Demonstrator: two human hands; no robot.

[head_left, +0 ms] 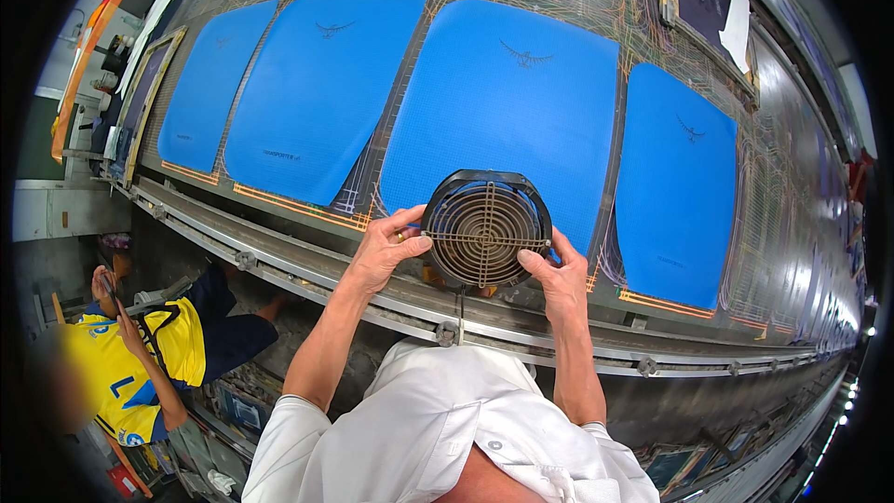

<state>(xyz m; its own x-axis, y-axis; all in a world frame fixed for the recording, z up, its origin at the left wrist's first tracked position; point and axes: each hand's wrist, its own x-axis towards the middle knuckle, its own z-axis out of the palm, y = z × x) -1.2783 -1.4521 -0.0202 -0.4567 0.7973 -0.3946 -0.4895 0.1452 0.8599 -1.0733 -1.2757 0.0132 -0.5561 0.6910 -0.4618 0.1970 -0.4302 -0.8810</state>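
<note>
A round black-framed fan with a ringed wire grille [486, 224] is held over the near edge of the printing table. My left hand [391, 247] grips its left side, thumb on the front. My right hand [554, 270] holds the right side with its thumb against the grille. Behind the fan lies a large blue textured panel [498, 102] with a dark bird mark, its lower part partly hidden by the fan. Similar blue panels lie to the left [307, 84] and right [680, 182].
Framed screens sit at the upper right [698, 0] and left end [140, 112]. A metal rail [596, 354] runs along the table's near edge. At lower left, a person in a yellow shirt [149, 345] handles something thin in the aisle.
</note>
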